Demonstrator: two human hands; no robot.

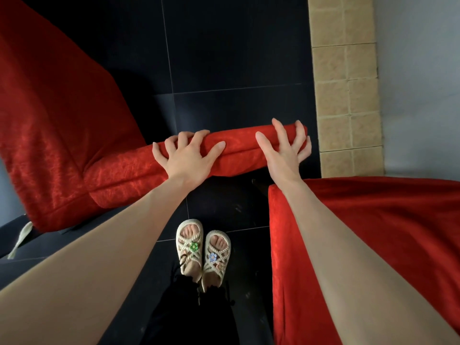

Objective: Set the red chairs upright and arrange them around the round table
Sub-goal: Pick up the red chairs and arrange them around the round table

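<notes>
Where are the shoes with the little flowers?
In the head view, the flower sandals are low in the middle, on the dark floor, just left of the red chair at right.

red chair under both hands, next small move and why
Probably curl the right hand round the padded edge of the red chair: its fingers are splayed, while the left hand curls over it. A firm two-handed grip seems needed to raise it.
</notes>
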